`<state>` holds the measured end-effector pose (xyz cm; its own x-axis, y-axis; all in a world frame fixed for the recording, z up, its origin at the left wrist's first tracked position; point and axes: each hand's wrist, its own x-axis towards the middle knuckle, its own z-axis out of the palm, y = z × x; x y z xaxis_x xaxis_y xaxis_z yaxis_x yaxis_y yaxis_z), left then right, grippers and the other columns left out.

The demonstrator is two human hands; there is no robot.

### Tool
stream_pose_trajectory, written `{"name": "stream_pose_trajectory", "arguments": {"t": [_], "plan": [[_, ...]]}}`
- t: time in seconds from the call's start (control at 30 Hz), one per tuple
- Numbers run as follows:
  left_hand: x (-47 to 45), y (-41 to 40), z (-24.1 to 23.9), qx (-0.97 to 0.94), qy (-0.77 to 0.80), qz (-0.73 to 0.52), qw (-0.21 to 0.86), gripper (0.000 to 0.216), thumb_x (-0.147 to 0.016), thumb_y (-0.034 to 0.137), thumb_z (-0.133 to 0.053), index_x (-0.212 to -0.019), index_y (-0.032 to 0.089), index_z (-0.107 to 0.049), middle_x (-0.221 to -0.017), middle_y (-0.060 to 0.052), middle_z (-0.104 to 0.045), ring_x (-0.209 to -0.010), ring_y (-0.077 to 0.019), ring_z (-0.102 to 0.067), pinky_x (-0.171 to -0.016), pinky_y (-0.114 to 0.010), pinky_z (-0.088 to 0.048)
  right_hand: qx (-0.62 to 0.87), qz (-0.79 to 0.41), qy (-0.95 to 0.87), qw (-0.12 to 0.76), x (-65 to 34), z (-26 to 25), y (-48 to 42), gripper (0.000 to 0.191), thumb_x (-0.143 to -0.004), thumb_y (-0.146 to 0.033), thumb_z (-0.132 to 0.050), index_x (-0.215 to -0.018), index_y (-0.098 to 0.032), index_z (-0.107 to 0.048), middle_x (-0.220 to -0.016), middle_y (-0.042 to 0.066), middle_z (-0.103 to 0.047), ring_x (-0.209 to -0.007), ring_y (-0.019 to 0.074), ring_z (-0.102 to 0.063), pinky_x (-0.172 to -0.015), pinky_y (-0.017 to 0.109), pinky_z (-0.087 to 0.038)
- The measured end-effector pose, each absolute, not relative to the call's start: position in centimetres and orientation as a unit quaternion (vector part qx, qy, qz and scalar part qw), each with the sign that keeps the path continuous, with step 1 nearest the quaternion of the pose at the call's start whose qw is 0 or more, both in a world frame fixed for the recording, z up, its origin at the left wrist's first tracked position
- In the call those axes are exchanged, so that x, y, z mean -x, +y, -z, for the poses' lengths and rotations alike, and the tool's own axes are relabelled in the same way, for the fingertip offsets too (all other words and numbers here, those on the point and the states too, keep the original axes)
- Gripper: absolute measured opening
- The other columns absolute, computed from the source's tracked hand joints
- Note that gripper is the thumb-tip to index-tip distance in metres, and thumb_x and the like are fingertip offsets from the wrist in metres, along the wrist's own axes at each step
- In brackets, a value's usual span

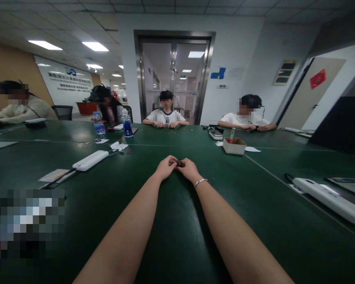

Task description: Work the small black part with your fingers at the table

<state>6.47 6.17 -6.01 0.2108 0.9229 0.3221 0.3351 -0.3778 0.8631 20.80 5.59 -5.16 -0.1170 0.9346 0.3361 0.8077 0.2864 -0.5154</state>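
Both arms reach forward over the green table (177, 221). A small dark object (180, 162) with a round, ring-like top sits between my hands; its kind is too small to make out. My right hand (189, 170), with a silver bracelet (201, 182) at the wrist, has its thumb and fingers closed around the object. My left hand (165, 167) is closed too, its fingertips pinched at the object's left side. Fingers hide much of the object's lower part.
A white power strip (91, 160) and paper scraps (118, 146) lie left; another power strip (331, 201) lies right. A small open box (234, 146) stands ahead right, two bottles (127, 125) ahead left. Several people sit around the table's far side.
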Motion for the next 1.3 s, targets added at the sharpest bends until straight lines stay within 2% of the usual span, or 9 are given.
{"name": "stream_pose_trajectory", "arguments": {"t": [0.1, 0.27, 0.43, 0.6, 0.73, 0.87, 1.03, 1.3], "plan": [[-6.5, 5.8, 5.5, -0.699, 0.433, -0.456, 0.341, 0.033, -0.073, 0.022, -0.062, -0.105, 0.019, -0.054, -0.097, -0.006, -0.061, -0.080, -0.0141, -0.060, -0.073, -0.028, -0.049, 0.581, -0.098, -0.748, 0.304, -20.6, 5.0, 5.4, 0.016, -0.074, -0.028, -0.065, -0.082, -0.015, -0.068, -0.086, 0.004, -0.057, -0.073, 0.0129, -0.052, -0.062, 0.021, -0.034], [-6.7, 5.8, 5.3, -0.728, 0.436, -0.432, 0.307, 0.018, -0.075, 0.021, -0.058, -0.093, 0.017, -0.059, -0.097, -0.007, -0.062, -0.085, -0.0159, -0.059, -0.079, -0.030, -0.048, 0.575, -0.102, -0.754, 0.301, -20.4, 4.9, 5.1, 0.019, -0.076, -0.032, -0.064, -0.085, -0.016, -0.068, -0.085, 0.003, -0.053, -0.074, 0.0121, -0.050, -0.063, 0.021, -0.034], [-6.5, 6.3, 5.8, -0.734, 0.451, -0.428, 0.272, 0.018, -0.079, 0.021, -0.052, -0.095, 0.017, -0.059, -0.100, -0.008, -0.061, -0.086, -0.0165, -0.058, -0.080, -0.030, -0.047, 0.570, -0.104, -0.759, 0.298, -20.3, 4.7, 4.7, 0.019, -0.075, -0.034, -0.065, -0.081, -0.016, -0.068, -0.083, 0.003, -0.052, -0.072, 0.0115, -0.049, -0.062, 0.021, -0.034], [-6.4, 6.4, 6.0, -0.749, 0.459, -0.422, 0.223, 0.018, -0.079, 0.022, -0.050, -0.094, 0.018, -0.060, -0.098, -0.007, -0.061, -0.089, -0.0174, -0.057, -0.082, -0.031, -0.045, 0.573, -0.100, -0.751, 0.313, -20.4, 4.4, 4.3, 0.019, -0.073, -0.032, -0.066, -0.083, -0.015, -0.068, -0.082, 0.005, -0.057, -0.075, 0.0141, -0.053, -0.064, 0.022, -0.037], [-6.4, 6.2, 5.8, -0.728, 0.470, -0.424, 0.263, 0.017, -0.078, 0.024, -0.051, -0.091, 0.018, -0.060, -0.091, -0.006, -0.063, -0.084, -0.0170, -0.058, -0.079, -0.030, -0.045, 0.575, -0.131, -0.733, 0.338, -20.9, 4.2, 4.2, 0.016, -0.071, -0.029, -0.068, -0.081, -0.016, -0.068, -0.077, 0.004, -0.063, -0.073, 0.0148, -0.057, -0.063, 0.022, -0.040], [-6.3, 5.8, 5.3, -0.711, 0.471, -0.417, 0.313, 0.020, -0.078, 0.030, -0.052, -0.091, 0.017, -0.061, -0.085, -0.005, -0.064, -0.078, -0.0166, -0.059, -0.075, -0.029, -0.046, 0.561, -0.206, -0.703, 0.385, -21.3, 4.2, 4.2, 0.015, -0.068, -0.024, -0.070, -0.079, -0.015, -0.067, -0.072, 0.002, -0.065, -0.065, 0.0130, -0.059, -0.058, 0.021, -0.043], [-6.3, 5.6, 5.0, -0.703, 0.473, -0.420, 0.325, 0.023, -0.076, 0.033, -0.053, -0.089, 0.016, -0.062, -0.088, -0.006, -0.065, -0.080, -0.0172, -0.059, -0.075, -0.029, -0.046, 0.514, -0.412, -0.613, 0.437, -21.3, 4.3, 4.7, 0.015, -0.071, -0.009, -0.066, -0.085, -0.009, -0.062, -0.058, 0.000, -0.060, -0.047, 0.0086, -0.057, -0.046, 0.017, -0.047], [-6.0, 6.7, 5.8, -0.673, 0.464, -0.442, 0.369, 0.027, -0.077, 0.033, -0.054, -0.096, 0.015, -0.059, -0.088, -0.007, -0.065, -0.080, -0.0162, -0.060, -0.072, -0.028, -0.046, 0.449, -0.561, -0.495, 0.489, -22.1, 3.7, 4.6, 0.012, -0.077, -0.004, -0.061, -0.089, -0.008, -0.057, -0.067, 0.006, -0.065, -0.056, 0.0123, -0.065, -0.055, 0.018, -0.056]]}}
